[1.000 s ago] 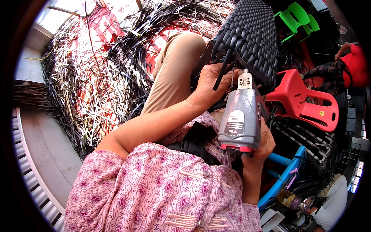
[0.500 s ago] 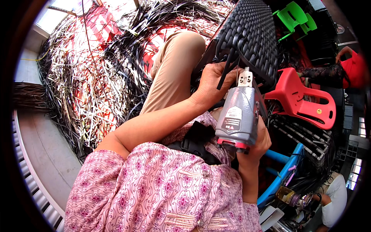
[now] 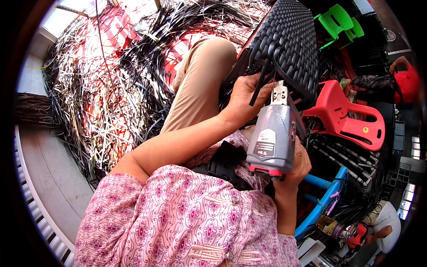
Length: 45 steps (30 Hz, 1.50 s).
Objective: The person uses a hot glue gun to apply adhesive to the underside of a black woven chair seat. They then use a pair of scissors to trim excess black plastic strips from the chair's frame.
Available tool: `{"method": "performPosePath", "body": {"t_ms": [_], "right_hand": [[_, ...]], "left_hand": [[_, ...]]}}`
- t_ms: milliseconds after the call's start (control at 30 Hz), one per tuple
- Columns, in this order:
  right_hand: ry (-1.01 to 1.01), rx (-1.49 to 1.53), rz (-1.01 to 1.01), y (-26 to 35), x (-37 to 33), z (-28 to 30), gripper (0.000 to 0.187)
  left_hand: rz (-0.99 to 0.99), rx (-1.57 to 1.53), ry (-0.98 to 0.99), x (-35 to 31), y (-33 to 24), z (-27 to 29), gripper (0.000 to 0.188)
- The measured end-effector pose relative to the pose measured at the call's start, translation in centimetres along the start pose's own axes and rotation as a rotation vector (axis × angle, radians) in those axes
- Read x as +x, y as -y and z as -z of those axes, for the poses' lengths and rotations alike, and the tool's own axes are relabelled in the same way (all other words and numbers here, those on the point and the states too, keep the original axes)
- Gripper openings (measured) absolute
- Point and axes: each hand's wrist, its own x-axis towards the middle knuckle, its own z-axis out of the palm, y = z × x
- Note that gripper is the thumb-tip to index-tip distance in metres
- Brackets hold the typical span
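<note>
A black woven panel (image 3: 287, 42) of flat plastic strips stands tilted against my raised knee, with loose strip ends (image 3: 258, 89) hanging from its near corner. My left hand (image 3: 243, 95) is closed at that corner, fingers pinching the loose strips. In my right hand (image 3: 300, 164) is a grey and red staple gun (image 3: 271, 138), its handle mostly hidden behind the tool's body. The metal nose points up at the panel's lower edge, beside my left fingertips. Whether the nose touches the panel I cannot tell.
Piles of black and pale strips (image 3: 106, 89) cover the floor to the left. At the right are a red plastic chair (image 3: 342, 115), green chairs (image 3: 336, 22) and a blue frame (image 3: 327, 200). Two other people (image 3: 387, 222) work along the right side.
The staple gun has come slightly down toward me, its nose a little lower at the panel edge. My left hand stays at the strips. At lower right, a co-worker's arm has shifted.
</note>
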Motion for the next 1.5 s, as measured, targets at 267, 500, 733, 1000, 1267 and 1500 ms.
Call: {"method": "performPosePath", "body": {"t_ms": [267, 500, 733, 1000, 1267, 1500], "right_hand": [[0.016, -0.033, 0.001, 0.2, 0.7, 0.2, 0.073], [0.024, -0.082, 0.006, 0.4, 0.8, 0.3, 0.07], [0.034, -0.198, 0.129, 0.8, 2.8, 1.8, 0.053], [0.051, -0.283, 0.194, 0.6, 3.7, 2.8, 0.056], [0.069, -0.31, 0.203, 0.8, 3.8, 2.7, 0.057], [0.1, -0.342, 0.185, 1.7, 4.1, 3.0, 0.056]], "left_hand": [[-0.002, 0.016, 0.002, 0.1, -0.1, 0.1, 0.021], [0.064, -0.046, 0.015, 0.1, -0.4, 0.1, 0.021], [0.095, -0.132, 0.02, 0.3, 0.0, 0.0, 0.02], [0.078, -0.059, 0.002, 0.4, 0.0, 0.1, 0.02], [0.11, -0.127, -0.035, 0.3, 0.5, -0.1, 0.019], [0.17, -0.207, -0.047, 0.1, 0.0, -0.3, 0.019]]}}
